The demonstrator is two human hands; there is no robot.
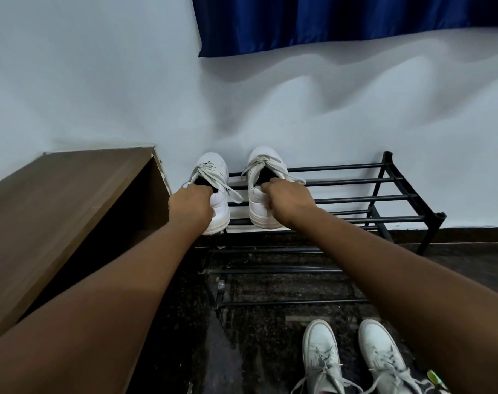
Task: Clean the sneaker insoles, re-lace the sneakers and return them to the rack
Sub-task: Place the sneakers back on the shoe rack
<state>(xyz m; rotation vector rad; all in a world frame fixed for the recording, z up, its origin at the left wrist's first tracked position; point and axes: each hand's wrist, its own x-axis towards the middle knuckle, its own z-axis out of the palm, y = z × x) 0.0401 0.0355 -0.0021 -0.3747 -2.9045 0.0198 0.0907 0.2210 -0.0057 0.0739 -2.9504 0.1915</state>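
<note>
1. My left hand (189, 207) grips the left sneaker (213, 169) at its heel. The fingers are curled down into the dark opening and the thumb wraps the back of the heel from outside.
2. My right hand (287, 200) grips the right sneaker (266, 163) the same way, with fingertips hooked inside the collar and the thumb pressed on the heel's outer wall.
3. Both sneakers are at the left end of the rack's (356, 182) top tier, side by side and not touching. The left one sits at the very left edge, its heel past the front bar.
4. I can't tell whether the soles rest fully on the bars or are held just above them.
5. Each sneaker's long axis runs across the bars, toe at the wall (100, 81) and heel towards me. The left one angles slightly to the right at the toe.
6. Both are laced, and loose lace ends trail over their sides onto the bars.
7. A brown cabinet (57, 194) stands just left of the rack. A blue curtain (327, 21) hangs above.
8. On the dark floor (270, 280) near the rack's front, I see a worn pair (321, 351) of white shoes on the person's feet.
</note>
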